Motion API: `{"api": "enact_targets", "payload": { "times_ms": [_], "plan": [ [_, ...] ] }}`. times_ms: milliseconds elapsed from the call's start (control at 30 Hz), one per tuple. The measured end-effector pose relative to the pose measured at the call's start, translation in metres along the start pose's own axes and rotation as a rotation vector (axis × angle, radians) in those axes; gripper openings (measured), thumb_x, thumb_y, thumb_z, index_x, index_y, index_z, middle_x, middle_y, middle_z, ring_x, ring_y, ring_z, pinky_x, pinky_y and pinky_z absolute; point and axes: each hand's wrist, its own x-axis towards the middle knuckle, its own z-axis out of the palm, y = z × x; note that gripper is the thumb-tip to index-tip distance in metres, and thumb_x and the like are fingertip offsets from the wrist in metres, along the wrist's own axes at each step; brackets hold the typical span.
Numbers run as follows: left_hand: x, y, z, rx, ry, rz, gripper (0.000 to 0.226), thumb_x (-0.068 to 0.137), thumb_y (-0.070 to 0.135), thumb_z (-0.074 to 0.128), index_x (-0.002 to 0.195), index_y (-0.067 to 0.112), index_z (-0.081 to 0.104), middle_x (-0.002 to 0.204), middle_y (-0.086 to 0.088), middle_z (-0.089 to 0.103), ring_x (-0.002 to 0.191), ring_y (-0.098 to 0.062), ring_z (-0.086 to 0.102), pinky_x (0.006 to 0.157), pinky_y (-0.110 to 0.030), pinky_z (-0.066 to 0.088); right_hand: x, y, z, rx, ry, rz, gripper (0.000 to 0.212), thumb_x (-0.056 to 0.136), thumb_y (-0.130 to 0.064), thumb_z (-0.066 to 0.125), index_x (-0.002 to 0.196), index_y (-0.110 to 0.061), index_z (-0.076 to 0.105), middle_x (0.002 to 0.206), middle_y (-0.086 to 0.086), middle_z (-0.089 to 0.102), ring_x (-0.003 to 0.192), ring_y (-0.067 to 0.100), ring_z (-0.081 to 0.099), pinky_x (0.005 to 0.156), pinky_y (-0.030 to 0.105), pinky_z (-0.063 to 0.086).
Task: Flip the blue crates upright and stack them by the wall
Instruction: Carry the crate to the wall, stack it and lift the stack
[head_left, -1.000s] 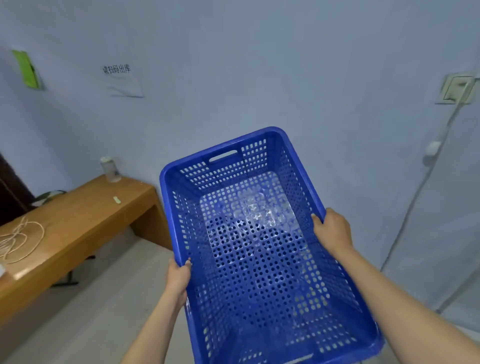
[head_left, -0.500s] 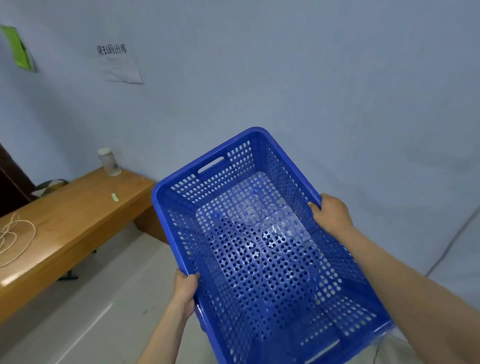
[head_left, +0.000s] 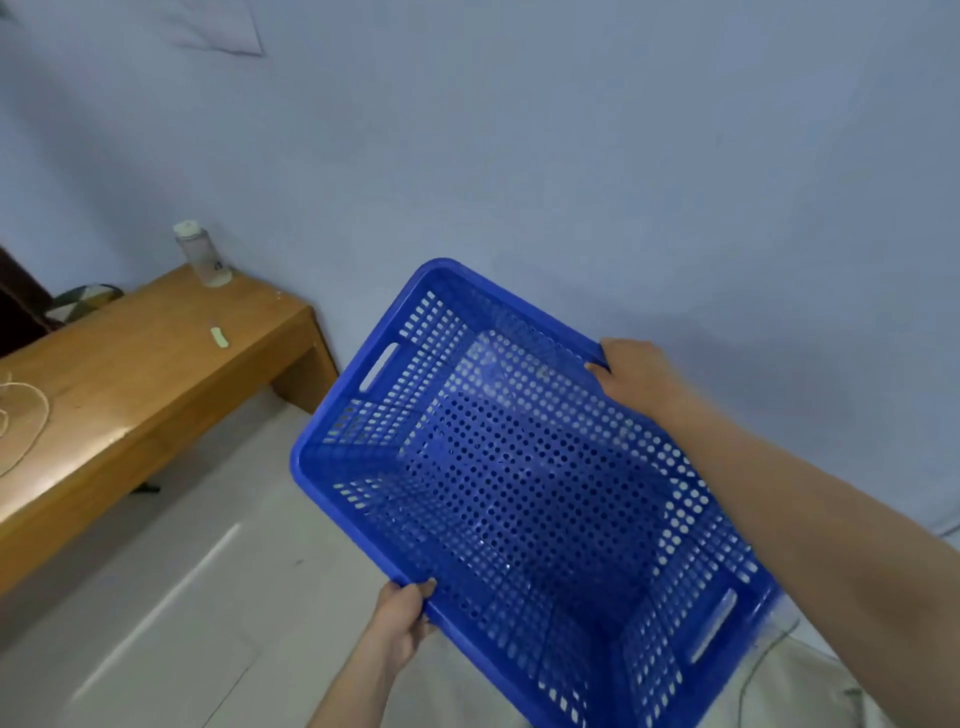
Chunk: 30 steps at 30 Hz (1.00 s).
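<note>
One blue perforated crate is in the air in front of me, opening toward me and turned diagonally, its far end pointing up and left at the wall. My left hand grips the long rim on the near left side. My right hand grips the opposite long rim near the far corner. The crate's inside holds nothing. No other crate is in view.
A pale blue wall fills the background, close behind the crate. A wooden bench stands at the left against the wall, with a clear bottle, a small green strip and a white cord. Light floor tiles lie below.
The crate has swung counter-clockwise and lower, its far end now pointing more to the left. My view has dropped toward the floor. Both hands keep their hold on the rims.
</note>
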Motion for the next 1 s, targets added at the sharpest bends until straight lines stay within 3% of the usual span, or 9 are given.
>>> {"api": "enact_targets", "payload": {
  "times_ms": [200,333,433,500,667,733,800,900,1000],
  "plan": [
    [0.004,-0.004,0.013,-0.129,0.097,-0.049,0.023,0.096,-0.013,0.041,0.108,0.001,0.055,0.098,-0.015,0.064,0.083,-0.03,0.062,0.047,-0.042,0.059,0.043,-0.018,0.019,-0.061,-0.037,-0.087,0.026,0.098,-0.035,0.047,0.085,-0.013,0.051,0.075,0.003,0.057,0.068,0.024,0.057,0.061,0.033,0.046],
    [0.013,-0.005,0.023,-0.192,0.166,-0.083,0.032,0.095,-0.015,0.04,0.122,0.001,0.05,0.113,-0.02,0.058,0.083,-0.031,0.058,0.08,-0.054,0.052,0.065,-0.042,0.033,-0.113,-0.059,-0.079,0.022,0.099,-0.03,0.052,0.087,-0.011,0.051,0.072,0.003,0.055,0.062,0.023,0.054,0.055,0.031,0.042],
    [0.022,-0.006,0.031,-0.235,0.182,-0.094,0.036,0.095,-0.015,0.04,0.125,0.001,0.05,0.119,-0.021,0.056,0.09,-0.032,0.058,0.084,-0.051,0.047,0.08,-0.054,0.042,-0.122,-0.108,0.023,0.009,0.095,-0.015,0.059,0.093,-0.01,0.051,0.064,-0.003,0.043,0.051,0.014,0.039,0.045,0.028,0.026],
    [0.03,-0.009,0.036,-0.252,0.175,-0.104,0.034,0.095,-0.015,0.041,0.122,0.002,0.051,0.122,-0.022,0.057,0.085,-0.031,0.06,0.085,-0.052,0.048,0.088,-0.056,0.048,-0.13,-0.119,0.097,0.015,0.088,-0.006,0.065,0.095,-0.01,0.052,0.067,-0.002,0.049,0.053,0.015,0.042,0.045,0.028,0.023],
    [0.047,-0.018,0.038,-0.254,0.188,-0.155,0.035,0.095,-0.012,0.043,0.126,0.001,0.052,0.113,-0.017,0.061,0.081,-0.028,0.061,0.075,-0.05,0.052,0.09,-0.066,0.066,-0.153,-0.104,0.195,0.031,0.078,0.011,0.066,0.093,-0.011,0.05,0.072,0.003,0.051,0.068,0.02,0.053,0.067,0.031,0.041],
    [0.048,-0.017,0.039,-0.229,0.181,-0.158,0.035,0.093,-0.014,0.042,0.121,0.003,0.052,0.102,-0.015,0.063,0.08,-0.028,0.06,0.065,-0.046,0.053,0.086,-0.062,0.078,-0.118,-0.129,0.268,0.039,0.076,0.012,0.067,0.109,-0.004,0.055,0.094,0.011,0.062,0.088,0.027,0.062,0.077,0.034,0.046],
    [0.049,-0.017,0.044,-0.206,0.182,-0.14,0.037,0.09,-0.017,0.041,0.117,0.006,0.053,0.094,-0.013,0.063,0.078,-0.027,0.06,0.062,-0.041,0.055,0.082,-0.048,0.091,-0.07,-0.175,0.313,0.052,0.079,0.014,0.062,0.128,0.001,0.051,0.109,0.016,0.064,0.095,0.03,0.063,0.078,0.036,0.05],
    [0.051,-0.022,0.052,-0.213,0.196,-0.129,0.039,0.088,-0.018,0.042,0.118,0.004,0.055,0.095,-0.015,0.063,0.078,-0.028,0.059,0.068,-0.043,0.057,0.076,-0.025,0.094,0.074,-0.206,0.33,0.06,0.088,0.012,0.05,0.145,-0.001,0.036,0.119,0.019,0.06,0.091,0.03,0.06,0.065,0.035,0.048],
    [0.056,-0.026,0.054,-0.207,0.172,-0.124,0.048,0.086,-0.017,0.045,0.129,0.003,0.054,0.118,-0.021,0.062,0.091,-0.034,0.06,0.09,-0.06,0.051,0.058,-0.009,0.093,0.169,-0.16,0.374,0.058,0.089,0.005,0.046,0.144,-0.003,0.033,0.1,0.016,0.06,0.076,0.025,0.054,0.051,0.032,0.039]
  ]
}}
